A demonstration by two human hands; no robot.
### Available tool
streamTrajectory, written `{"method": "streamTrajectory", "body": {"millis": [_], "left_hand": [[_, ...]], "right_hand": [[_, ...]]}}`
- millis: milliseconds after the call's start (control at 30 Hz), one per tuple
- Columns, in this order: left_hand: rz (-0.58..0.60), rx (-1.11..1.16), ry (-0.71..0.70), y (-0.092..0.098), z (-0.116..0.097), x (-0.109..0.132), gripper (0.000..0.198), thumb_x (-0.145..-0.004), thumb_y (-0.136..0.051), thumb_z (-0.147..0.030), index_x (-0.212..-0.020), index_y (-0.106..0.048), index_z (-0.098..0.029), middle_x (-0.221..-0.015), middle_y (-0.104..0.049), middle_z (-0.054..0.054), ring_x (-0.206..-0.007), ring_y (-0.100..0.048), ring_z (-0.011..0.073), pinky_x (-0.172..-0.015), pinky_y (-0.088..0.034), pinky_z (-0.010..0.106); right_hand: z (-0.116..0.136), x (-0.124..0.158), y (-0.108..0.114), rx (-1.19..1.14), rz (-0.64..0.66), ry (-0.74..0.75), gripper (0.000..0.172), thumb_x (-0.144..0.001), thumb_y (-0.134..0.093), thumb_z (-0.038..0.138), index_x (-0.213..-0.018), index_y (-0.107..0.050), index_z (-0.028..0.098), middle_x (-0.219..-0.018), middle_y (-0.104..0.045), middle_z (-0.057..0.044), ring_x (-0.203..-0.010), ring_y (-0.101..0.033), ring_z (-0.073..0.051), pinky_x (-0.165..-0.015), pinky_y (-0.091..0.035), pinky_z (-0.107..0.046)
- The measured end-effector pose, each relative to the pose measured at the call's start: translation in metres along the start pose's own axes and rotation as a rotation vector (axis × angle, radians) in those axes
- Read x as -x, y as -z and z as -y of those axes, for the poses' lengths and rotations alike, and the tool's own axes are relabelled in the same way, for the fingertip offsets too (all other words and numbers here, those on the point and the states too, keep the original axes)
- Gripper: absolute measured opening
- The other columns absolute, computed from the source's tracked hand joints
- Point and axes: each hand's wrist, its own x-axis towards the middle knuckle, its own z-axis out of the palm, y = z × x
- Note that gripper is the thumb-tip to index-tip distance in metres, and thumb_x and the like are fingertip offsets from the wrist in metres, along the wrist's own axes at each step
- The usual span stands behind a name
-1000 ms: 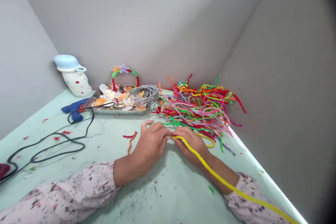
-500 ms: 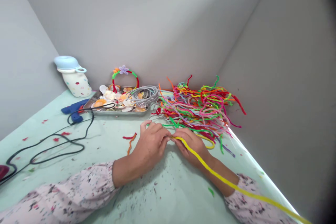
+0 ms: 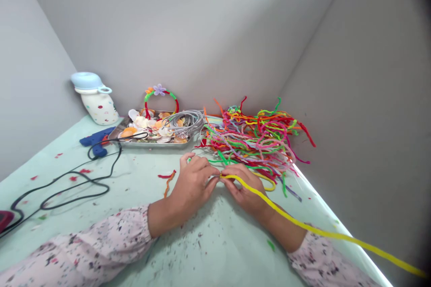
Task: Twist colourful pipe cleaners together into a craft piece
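A long yellow pipe cleaner (image 3: 289, 218) runs from my fingertips over my right wrist and off toward the lower right. My right hand (image 3: 247, 190) is closed in a pinch on its near end. My left hand (image 3: 193, 184) pinches at the same spot, fingertips almost meeting the right ones; the small part between them is mostly hidden. Just behind my right hand, a bent yellow loop (image 3: 272, 184) shows. Green pipe cleaner pieces (image 3: 222, 158) lie beyond both hands.
A heap of coloured pipe cleaners (image 3: 256, 136) lies at the back right. Left of it stand a metal tray (image 3: 155, 145) of shells with coiled wire (image 3: 188, 121) and a flowered hoop (image 3: 178, 105). A blue glue gun (image 3: 97, 141), its black cord (image 3: 107, 177) and a bottle (image 3: 100, 105) are farther left.
The free length of the yellow pipe cleaner has swung up and to the right. Both hands stay pinched together at nearly the same place.
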Motion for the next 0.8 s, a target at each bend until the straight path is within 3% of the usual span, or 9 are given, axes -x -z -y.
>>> {"method": "streamTrajectory", "body": {"millis": [133, 433, 800], "left_hand": [[-0.003, -0.021, -0.018, 0.0013, 0.0004, 0.0005, 0.015, -0.089, -0.056, -0.021, -0.086, -0.070, -0.024, -0.078, -0.063, 0.001, -0.080, -0.056, 0.0165, -0.099, -0.028, 0.044], [0.022, -0.035, -0.011, 0.0019, 0.0023, 0.0012, 0.013, -0.088, -0.057, -0.020, -0.089, -0.070, -0.024, -0.081, -0.064, 0.001, -0.085, -0.056, 0.0182, -0.102, -0.026, 0.046], [0.060, 0.071, -0.041, 0.0044, -0.0017, -0.0009, 0.020, -0.089, -0.051, -0.014, -0.096, -0.068, -0.021, -0.082, -0.062, 0.001, -0.083, -0.055, 0.0162, -0.100, -0.027, 0.044]], "right_hand": [[0.0013, -0.0008, 0.0010, -0.007, 0.007, -0.003, 0.022, -0.089, -0.058, 0.016, -0.110, -0.057, 0.021, -0.095, -0.066, -0.006, -0.088, -0.064, -0.018, -0.075, -0.056, -0.031], [0.0019, -0.0025, -0.0001, -0.028, -0.037, 0.025, 0.018, -0.089, -0.057, 0.016, -0.105, -0.060, 0.022, -0.092, -0.067, -0.006, -0.087, -0.065, -0.018, -0.076, -0.057, -0.030], [-0.0032, 0.0034, 0.0001, -0.057, -0.026, -0.077, 0.016, -0.089, -0.058, 0.016, -0.104, -0.060, 0.021, -0.101, -0.063, -0.007, -0.090, -0.065, -0.017, -0.077, -0.058, -0.031]]}}
